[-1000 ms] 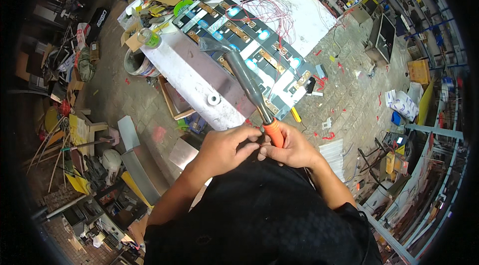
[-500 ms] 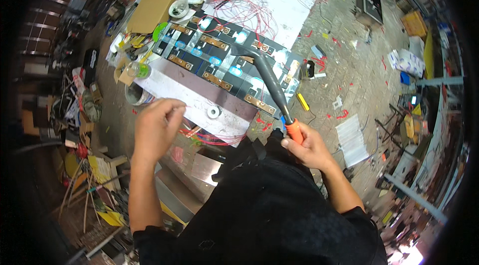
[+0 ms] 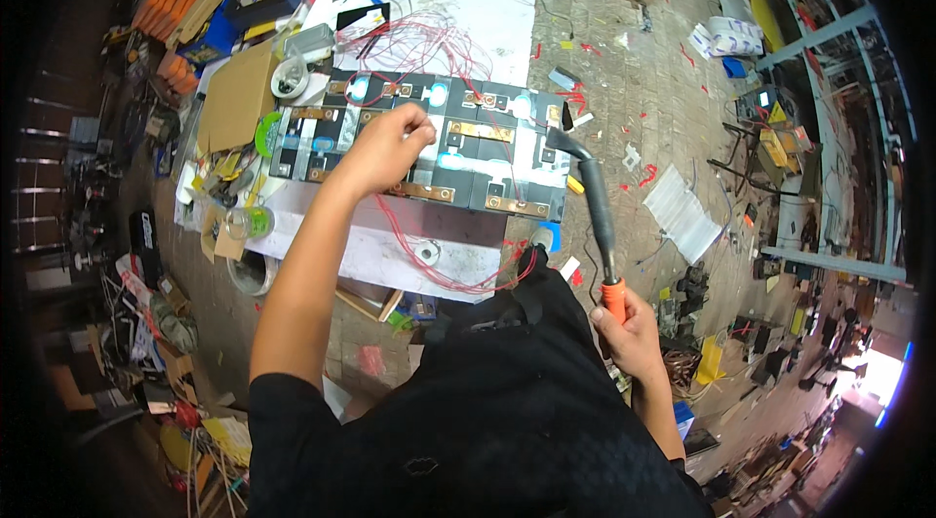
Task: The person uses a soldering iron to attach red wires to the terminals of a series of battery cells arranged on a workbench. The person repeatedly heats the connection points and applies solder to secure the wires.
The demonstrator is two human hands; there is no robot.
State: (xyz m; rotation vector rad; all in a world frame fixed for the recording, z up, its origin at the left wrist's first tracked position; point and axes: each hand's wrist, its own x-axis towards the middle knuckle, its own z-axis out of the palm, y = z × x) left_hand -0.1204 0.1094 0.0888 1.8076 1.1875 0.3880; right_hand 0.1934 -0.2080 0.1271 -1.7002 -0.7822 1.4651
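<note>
My left hand is over a black battery pack, its thumb and fingers pinched together on a thin red wire; the pinched end is mostly hidden. More red wires curve from below that hand across the table's near edge. Several copper strips and blue-white cell tops line the pack. My right hand is wrapped round the orange handle of a large soldering iron. The iron's dark shaft points up and away, with its bent tip beside the pack's right end.
A tangle of red wires lies on the white tabletop beyond the pack. To the left are cardboard, a white tub and a jar. A tape roll sits near the front edge. Scraps litter the floor at right.
My left hand has moved forward and right, from the near table edge to over the pack, and red wires have drawn up with it. The iron has swung off the pack toward the right.
</note>
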